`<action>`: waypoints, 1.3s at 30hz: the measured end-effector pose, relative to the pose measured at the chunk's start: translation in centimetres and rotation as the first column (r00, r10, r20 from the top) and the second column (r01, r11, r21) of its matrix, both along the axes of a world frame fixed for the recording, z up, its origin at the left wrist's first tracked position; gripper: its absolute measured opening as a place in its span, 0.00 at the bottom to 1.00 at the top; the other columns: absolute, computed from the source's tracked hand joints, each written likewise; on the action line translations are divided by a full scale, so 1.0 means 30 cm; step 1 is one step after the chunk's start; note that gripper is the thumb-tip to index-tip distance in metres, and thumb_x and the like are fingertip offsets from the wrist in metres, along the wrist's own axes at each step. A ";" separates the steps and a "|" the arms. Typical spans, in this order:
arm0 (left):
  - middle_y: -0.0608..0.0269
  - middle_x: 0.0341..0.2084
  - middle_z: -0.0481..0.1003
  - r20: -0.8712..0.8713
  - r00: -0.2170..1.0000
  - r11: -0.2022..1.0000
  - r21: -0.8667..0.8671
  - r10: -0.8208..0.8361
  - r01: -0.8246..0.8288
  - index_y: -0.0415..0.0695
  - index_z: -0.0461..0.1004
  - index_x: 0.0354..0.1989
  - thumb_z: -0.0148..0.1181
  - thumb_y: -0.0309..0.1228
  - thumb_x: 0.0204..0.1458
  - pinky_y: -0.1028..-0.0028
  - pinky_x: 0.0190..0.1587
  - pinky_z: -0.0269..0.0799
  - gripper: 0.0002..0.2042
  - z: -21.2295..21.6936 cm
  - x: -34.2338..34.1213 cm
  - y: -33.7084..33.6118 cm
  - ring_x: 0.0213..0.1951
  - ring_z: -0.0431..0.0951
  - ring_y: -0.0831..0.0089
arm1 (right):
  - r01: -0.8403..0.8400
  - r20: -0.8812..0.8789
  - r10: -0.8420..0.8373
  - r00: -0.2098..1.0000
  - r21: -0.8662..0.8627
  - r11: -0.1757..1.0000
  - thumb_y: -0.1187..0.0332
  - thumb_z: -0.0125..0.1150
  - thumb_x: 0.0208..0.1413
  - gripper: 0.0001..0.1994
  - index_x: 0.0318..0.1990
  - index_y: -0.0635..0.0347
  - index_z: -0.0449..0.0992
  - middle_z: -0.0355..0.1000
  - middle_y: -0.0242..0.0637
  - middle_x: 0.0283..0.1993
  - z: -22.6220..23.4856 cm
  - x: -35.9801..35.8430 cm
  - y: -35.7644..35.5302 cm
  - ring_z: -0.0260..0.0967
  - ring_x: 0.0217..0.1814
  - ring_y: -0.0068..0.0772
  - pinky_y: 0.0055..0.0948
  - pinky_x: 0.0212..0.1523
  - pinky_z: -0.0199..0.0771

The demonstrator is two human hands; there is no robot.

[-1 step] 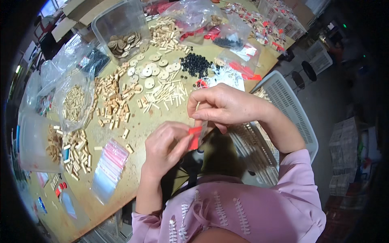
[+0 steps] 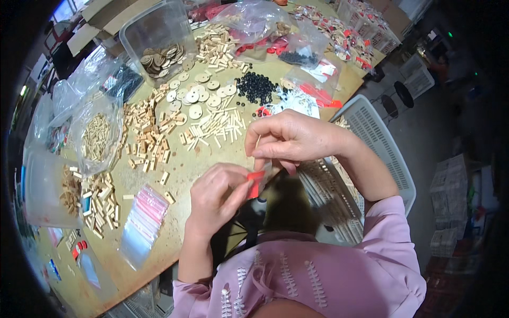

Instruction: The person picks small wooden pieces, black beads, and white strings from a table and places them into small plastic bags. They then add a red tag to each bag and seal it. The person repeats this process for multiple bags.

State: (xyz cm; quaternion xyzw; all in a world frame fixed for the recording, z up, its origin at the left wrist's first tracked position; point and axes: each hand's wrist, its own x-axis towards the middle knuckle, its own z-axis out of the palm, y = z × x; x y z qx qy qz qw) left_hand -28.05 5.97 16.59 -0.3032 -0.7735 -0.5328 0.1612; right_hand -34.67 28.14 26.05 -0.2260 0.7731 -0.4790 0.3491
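Both hands meet over the table's near edge. My left hand [image 2: 216,195] is closed, pinching a small clear plastic bag [image 2: 266,173] with a red piece [image 2: 255,184] showing at its side; whether the red lies inside the bag I cannot tell. Just above the bag, my right hand [image 2: 294,137] is closed, its thumb and forefinger pinching a thin pale stick [image 2: 258,142], partly hidden by the fingers. Beyond the hands lie a pile of wooden sticks [image 2: 216,126], pale wooden discs [image 2: 196,95], small black rings [image 2: 255,87] and white strings [image 2: 294,99].
Drilled wooden blocks [image 2: 151,127] and a stack of clear zip bags [image 2: 142,225] lie to the left. A clear bin [image 2: 124,37] holds brown discs at the back. A grey plastic basket [image 2: 379,138] stands close on my right, under the right forearm.
The red piece and the bag in my left hand have tilted and dropped very slightly. My right hand has hardly moved.
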 end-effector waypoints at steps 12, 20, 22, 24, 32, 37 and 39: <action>0.54 0.33 0.82 -0.082 0.995 0.995 -0.085 -0.059 0.052 0.41 0.78 0.35 0.71 0.22 0.42 0.64 0.37 0.79 0.11 -0.002 -0.025 -0.017 0.36 0.84 0.55 | 0.792 -0.831 0.418 0.367 0.515 0.327 0.65 0.58 0.59 0.12 0.44 0.51 0.88 0.83 0.42 0.48 -0.389 -0.862 0.214 0.81 0.53 0.43 0.44 0.53 0.72; 0.60 0.37 0.81 -0.059 0.996 0.992 -0.112 -0.071 0.064 0.40 0.80 0.39 0.70 0.22 0.42 0.65 0.39 0.79 0.14 0.030 -0.030 -0.029 0.40 0.82 0.61 | 0.769 -0.847 0.039 0.531 0.500 0.399 0.70 0.53 0.56 0.13 0.38 0.62 0.86 0.82 0.53 0.44 -0.449 -1.021 0.213 0.81 0.50 0.48 0.48 0.56 0.74; 0.59 0.38 0.80 -0.062 0.994 0.990 -0.120 -0.088 0.080 0.40 0.79 0.40 0.69 0.23 0.42 0.65 0.40 0.80 0.14 0.024 -0.026 -0.034 0.41 0.82 0.60 | 0.696 -0.833 -0.002 0.554 0.462 0.550 0.72 0.56 0.54 0.14 0.44 0.61 0.85 0.81 0.53 0.46 -0.421 -1.027 0.208 0.80 0.52 0.52 0.43 0.53 0.78; 0.59 0.39 0.80 -0.068 0.992 0.989 -0.116 -0.105 0.097 0.40 0.78 0.41 0.68 0.23 0.42 0.65 0.40 0.80 0.15 0.021 -0.024 -0.034 0.42 0.82 0.60 | 0.636 -0.807 -0.090 0.584 0.386 0.669 0.72 0.61 0.52 0.15 0.47 0.61 0.84 0.80 0.53 0.49 -0.363 -1.031 0.240 0.79 0.54 0.52 0.43 0.55 0.78; 0.58 0.39 0.80 -0.078 0.986 0.985 -0.102 -0.146 0.138 0.39 0.77 0.42 0.67 0.23 0.42 0.63 0.42 0.80 0.15 0.012 -0.026 -0.022 0.42 0.82 0.59 | 0.639 -0.813 -0.135 0.566 0.329 0.695 0.60 0.66 0.54 0.17 0.49 0.56 0.85 0.83 0.47 0.44 -0.461 -1.019 0.243 0.81 0.46 0.45 0.39 0.49 0.78; 0.57 0.39 0.80 -0.051 0.989 0.988 -0.087 -0.136 0.131 0.39 0.77 0.43 0.68 0.21 0.45 0.63 0.41 0.80 0.15 0.005 -0.023 -0.027 0.42 0.82 0.58 | 0.635 -0.824 -0.139 0.548 0.302 0.711 0.54 0.73 0.48 0.20 0.44 0.55 0.85 0.82 0.48 0.45 -0.501 -1.028 0.183 0.80 0.51 0.50 0.43 0.54 0.78; 0.57 0.40 0.80 -0.037 0.992 0.990 -0.077 -0.122 0.119 0.40 0.78 0.44 0.69 0.21 0.45 0.63 0.41 0.79 0.15 -0.002 -0.019 -0.030 0.42 0.82 0.58 | 0.597 -0.830 -0.136 0.540 0.265 0.758 0.55 0.75 0.46 0.19 0.41 0.57 0.85 0.81 0.50 0.41 -0.515 -1.031 0.177 0.80 0.47 0.50 0.42 0.51 0.79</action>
